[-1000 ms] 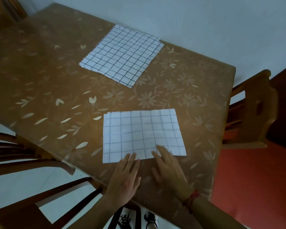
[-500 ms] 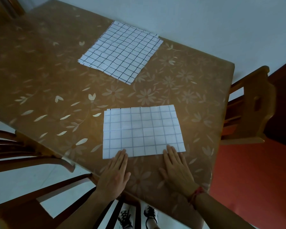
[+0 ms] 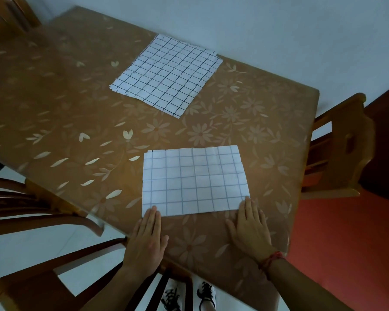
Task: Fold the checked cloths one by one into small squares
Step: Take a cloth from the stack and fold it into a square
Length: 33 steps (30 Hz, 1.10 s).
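Near cloth (image 3: 195, 182): long axis left-right, just ahead of fingers (image 3: 153, 217); left hand (image 3: 147, 239), right hand (image 3: 250, 230) flat, gripping nothing, touching its near corners.

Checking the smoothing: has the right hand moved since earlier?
Yes: the right hand slid right along the front edge of the near cloth, to its corner.

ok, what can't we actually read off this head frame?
- Near cloth: head view, its top layer hides how many layers lie underneath.
- Far cloths: head view, stacked edges too small to count the sheets.
- Near cloth's front corners: head view, covered by the left hand and right hand.
- Left chair: head view, cut off by the frame edge.
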Tool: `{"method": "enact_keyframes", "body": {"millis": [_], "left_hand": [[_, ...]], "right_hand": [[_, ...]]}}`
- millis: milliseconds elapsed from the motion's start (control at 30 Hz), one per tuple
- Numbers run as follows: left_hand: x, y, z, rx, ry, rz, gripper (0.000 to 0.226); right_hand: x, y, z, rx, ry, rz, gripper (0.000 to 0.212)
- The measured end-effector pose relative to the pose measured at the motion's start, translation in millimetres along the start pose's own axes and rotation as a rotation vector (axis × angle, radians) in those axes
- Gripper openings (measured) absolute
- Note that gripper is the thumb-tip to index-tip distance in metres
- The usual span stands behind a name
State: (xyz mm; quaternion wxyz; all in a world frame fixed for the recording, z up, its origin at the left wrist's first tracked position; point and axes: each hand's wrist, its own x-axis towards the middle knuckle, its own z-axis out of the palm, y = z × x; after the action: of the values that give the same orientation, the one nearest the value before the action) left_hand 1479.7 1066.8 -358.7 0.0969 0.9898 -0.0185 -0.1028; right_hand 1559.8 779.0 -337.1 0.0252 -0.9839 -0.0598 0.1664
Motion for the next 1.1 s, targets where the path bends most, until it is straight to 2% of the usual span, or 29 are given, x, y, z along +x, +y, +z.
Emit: {"method": "enact_keyframes", "body": {"millis": [67, 133, 200, 333, 433, 467, 600, 767, 933, 1100], "left_hand": [[-1, 0, -1, -0.011, -0.005, -0.035, 0.074], [-1, 3, -1, -0.020, 0.008, -0.043, 0.073], [1, 9, -1, -0.021, 0.044, 0.018, 0.068], [13, 41, -1, -0.072, 0.076, 0.203, 0.066], [21, 61, 1, -0.033, 0.026, 0.257, 0.078], [22, 62, 1, -0.008, 0.011, 0.244, 0.079], [20, 54, 2, 0.031, -0.025, 0.149, 0.082], [16, 39, 9, 0.033, -0.028, 0.115, 0.070], [20, 42, 9, 0.006, -0.027, 0.109, 0.085], [22, 41, 7, 0.000, 0.020, 0.119, 0.080]], "right_hand": [[-1, -3, 1, 0.020, 0.009, 0.090, 0.098], [-2, -4, 0, 0.025, 0.050, 0.104, 0.093], [-4, -10, 0, 0.012, 0.056, -0.032, 0.079], [-13, -47, 7, 0.072, 0.008, -0.423, 0.056], [-20, -73, 9, 0.032, -0.032, -0.515, 0.078], [-20, -77, 10, 0.018, -0.022, -0.526, 0.079], [-17, -81, 14, -0.011, -0.049, -0.424, 0.070], [-20, -84, 8, 0.008, -0.082, -0.338, 0.081], [-19, -83, 10, 0.012, -0.070, -0.329, 0.081], [-22, -84, 11, 0.003, -0.035, -0.342, 0.095]]}}
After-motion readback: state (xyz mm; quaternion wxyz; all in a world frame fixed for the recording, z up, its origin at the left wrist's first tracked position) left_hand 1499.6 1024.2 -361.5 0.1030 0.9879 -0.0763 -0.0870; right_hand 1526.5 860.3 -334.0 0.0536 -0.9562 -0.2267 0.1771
